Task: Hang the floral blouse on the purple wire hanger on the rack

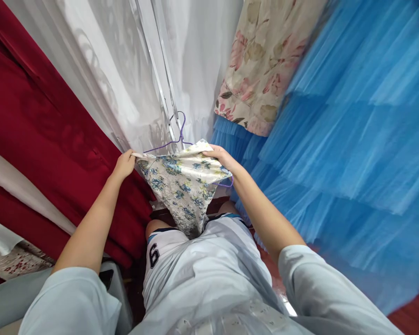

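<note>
In the middle of the head view, just in front of the lap, I have the cloth (186,181) spread between the two hands. It is thin and slightly glossy, off-white with blue flower clusters and touches of yellow-green, smooth along the top and more crinkled below. Its upper edge runs sideways from hand to hand, and the body narrows into a loose wedge whose tip points down and back toward the wearer, reaching the shorts (167,249). Folds hide the true outline, so I cannot fix its long axis.

The left hand (126,164) has its fingers closed in a pinch on a twisted corner. The right hand (219,154) grips the upper edge near the other end (some of its fingers are hidden from me behind the fabric). A slim purple hanger (180,137) with a curved hook sits behind the cloth, one end looping out by the right wrist; I cannot tell whether they are attached.

Around this hang smooth red drapes (49,116) at left, sheer white fabric (202,56) ahead, a flower-printed panel (254,70) and tiered blue tulle (352,139) at right.
</note>
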Demonstrator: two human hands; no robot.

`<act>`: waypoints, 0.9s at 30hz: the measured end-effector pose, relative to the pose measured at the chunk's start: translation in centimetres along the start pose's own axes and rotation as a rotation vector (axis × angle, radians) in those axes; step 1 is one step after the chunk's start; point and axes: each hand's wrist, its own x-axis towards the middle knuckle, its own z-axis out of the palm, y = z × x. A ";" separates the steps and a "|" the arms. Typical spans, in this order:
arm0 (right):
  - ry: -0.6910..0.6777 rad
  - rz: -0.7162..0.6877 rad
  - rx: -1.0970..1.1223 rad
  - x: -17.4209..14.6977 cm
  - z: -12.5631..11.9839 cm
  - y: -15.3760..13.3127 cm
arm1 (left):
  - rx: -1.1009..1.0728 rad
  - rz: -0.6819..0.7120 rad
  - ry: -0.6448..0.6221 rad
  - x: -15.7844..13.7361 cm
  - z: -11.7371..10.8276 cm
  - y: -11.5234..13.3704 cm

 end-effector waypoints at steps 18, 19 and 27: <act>-0.077 0.074 0.091 -0.2 0.5 -0.1 | -0.062 0.068 0.120 3.1 2.5 3.1; -0.072 0.084 0.095 -0.3 0.5 -0.2 | -0.118 0.117 0.091 3.3 2.6 4.0; 0.165 0.026 0.147 -0.3 -1.2 2.0 | -0.208 0.265 0.007 1.8 3.5 7.1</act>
